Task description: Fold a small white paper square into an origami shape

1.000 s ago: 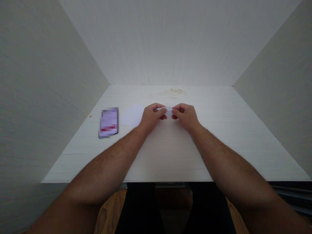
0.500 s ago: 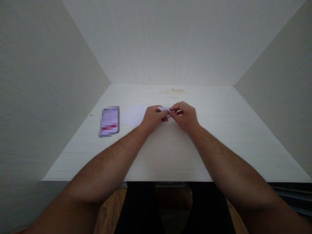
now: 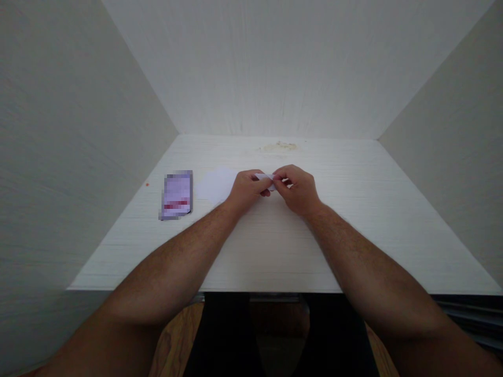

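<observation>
Both hands meet over the middle of the white table (image 3: 275, 246). My left hand (image 3: 247, 189) and my right hand (image 3: 297, 187) pinch a small folded piece of white paper (image 3: 267, 177) between their fingertips, just above the tabletop. The fingers of both hands are curled closed around it, and most of the paper is hidden by them. Flat white paper sheets (image 3: 214, 184) lie on the table directly left of my left hand.
A small purple packet (image 3: 176, 195) lies flat at the left of the table. A faint brownish stain (image 3: 280, 147) marks the far edge, and a tiny red speck (image 3: 146, 184) sits near the left wall. White walls enclose three sides.
My right hand has shifted left, closer to my left hand, and its fingers now overlap the folded paper. My left hand has barely moved.
</observation>
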`<state>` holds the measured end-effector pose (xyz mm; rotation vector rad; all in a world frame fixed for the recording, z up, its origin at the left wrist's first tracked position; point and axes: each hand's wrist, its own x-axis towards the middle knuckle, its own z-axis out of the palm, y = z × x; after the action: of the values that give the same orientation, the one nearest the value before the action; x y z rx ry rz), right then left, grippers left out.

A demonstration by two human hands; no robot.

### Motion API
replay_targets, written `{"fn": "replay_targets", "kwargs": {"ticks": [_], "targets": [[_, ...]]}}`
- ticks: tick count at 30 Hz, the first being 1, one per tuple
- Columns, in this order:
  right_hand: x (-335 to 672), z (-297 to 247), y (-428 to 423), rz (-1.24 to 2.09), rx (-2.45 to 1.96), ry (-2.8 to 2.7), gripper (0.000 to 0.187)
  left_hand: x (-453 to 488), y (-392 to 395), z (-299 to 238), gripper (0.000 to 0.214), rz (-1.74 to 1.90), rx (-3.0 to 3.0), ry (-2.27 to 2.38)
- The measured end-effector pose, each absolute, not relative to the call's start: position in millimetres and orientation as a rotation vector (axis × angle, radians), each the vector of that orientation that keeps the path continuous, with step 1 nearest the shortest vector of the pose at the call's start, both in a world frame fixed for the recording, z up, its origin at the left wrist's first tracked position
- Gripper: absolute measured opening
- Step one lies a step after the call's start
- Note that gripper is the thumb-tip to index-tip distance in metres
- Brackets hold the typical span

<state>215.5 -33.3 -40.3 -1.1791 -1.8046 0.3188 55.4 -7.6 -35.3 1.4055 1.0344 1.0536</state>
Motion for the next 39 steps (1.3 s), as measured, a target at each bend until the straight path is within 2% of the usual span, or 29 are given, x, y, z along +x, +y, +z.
{"fn": "replay_targets", "kwargs": {"ticks": [20,27,35,39], "targets": [[215.6,-41.0,-31.2,0.263,-1.088,-1.829,0.007,54.5,-7.8,-35.7,0.017,1.078,1.340,0.992],[210.8,-42.5,-31.3,0.455,-1.168,-1.560,0.008,54.6,-11.0,-35.0,0.014,1.091,1.464,1.047],[209.0,-38.5,-30.7,0.296,-1.184,-1.561,0.015,55.9,-10.6,-44.3,0.026,1.236,1.897,1.088],[210.0,-33.3,-31.7,0.437,-1.270,-1.453,0.024,55.1,-11.6,-48.6,0.053,1.280,2.139,0.975]]}}
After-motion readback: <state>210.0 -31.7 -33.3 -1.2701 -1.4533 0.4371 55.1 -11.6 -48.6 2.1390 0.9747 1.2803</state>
